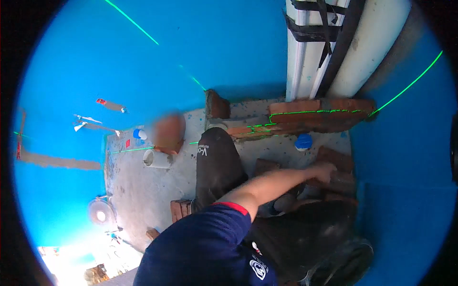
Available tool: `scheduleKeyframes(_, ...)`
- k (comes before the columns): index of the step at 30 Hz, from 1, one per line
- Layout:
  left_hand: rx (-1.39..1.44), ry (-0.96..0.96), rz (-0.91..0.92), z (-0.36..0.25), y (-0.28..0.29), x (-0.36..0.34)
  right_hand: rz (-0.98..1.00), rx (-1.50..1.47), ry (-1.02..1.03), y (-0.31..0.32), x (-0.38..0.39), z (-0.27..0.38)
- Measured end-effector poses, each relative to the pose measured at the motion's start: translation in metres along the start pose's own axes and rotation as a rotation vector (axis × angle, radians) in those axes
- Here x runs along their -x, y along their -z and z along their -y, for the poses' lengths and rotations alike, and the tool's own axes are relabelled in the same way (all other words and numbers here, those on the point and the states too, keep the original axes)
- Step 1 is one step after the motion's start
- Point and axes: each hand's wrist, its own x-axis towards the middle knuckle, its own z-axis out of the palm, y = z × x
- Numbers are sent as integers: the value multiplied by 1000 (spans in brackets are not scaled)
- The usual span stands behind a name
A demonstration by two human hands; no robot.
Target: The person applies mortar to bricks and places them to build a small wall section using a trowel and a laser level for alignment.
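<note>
My left arm stretches across my body to the right, and my left hand [324, 172] is at a pile of red bricks by the right wall. Its fingers are curled down on a brick [342, 180] with a greyish face. Another brick [335, 159] lies tilted just beyond the hand. My right hand does not show. Ahead of my raised left knee runs a low brick wall [305, 117], several bricks long, with mortar along its base and a green laser line across it. A short upright brick piece [218, 104] stands at its left end.
White pipes [367, 47] rise behind the low wall, beside strapped white profiles [300, 62]. A blue-and-white round object [303, 141] sits on the floor. Further left are a blurred brick shape [169, 133], a white pipe piece [157, 159], stacked bricks [181, 210] and a round fan-like object [101, 213].
</note>
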Motion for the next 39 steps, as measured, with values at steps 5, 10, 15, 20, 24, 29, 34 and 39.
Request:
scheduleKeyframes(5, -23, 82, 64, -80, 86, 33, -138, 111, 57, -33, 46, 52)
scheduleKeyframes(10, 484, 5, 72, -125, 179, 113, -227, 138, 334, -38, 48, 42)
scheduleKeyframes(15, 886, -150, 12, -174, 237, 200, -59, -322, 160, -62, 91, 98)
scheduleKeyframes(20, 815, -171, -192, -195, 211, 270, -101, -312, 400, -97, 122, 133)
scheduleKeyframes(24, 764, -284, -149, -172, 197, 286, 147, -128, 631, -121, 124, 169)
scheduleKeyframes(29, 510, -284, -134, -143, 201, 299, 346, 178, 675, -158, 140, 222)
scheduleKeyframes(34, 423, -296, -57, -138, 200, 305, 352, 461, 829, -192, 151, 242)
scheduleKeyframes(39, 627, -346, -89, -92, 191, 316, 122, 914, 1191, -239, 159, 246)
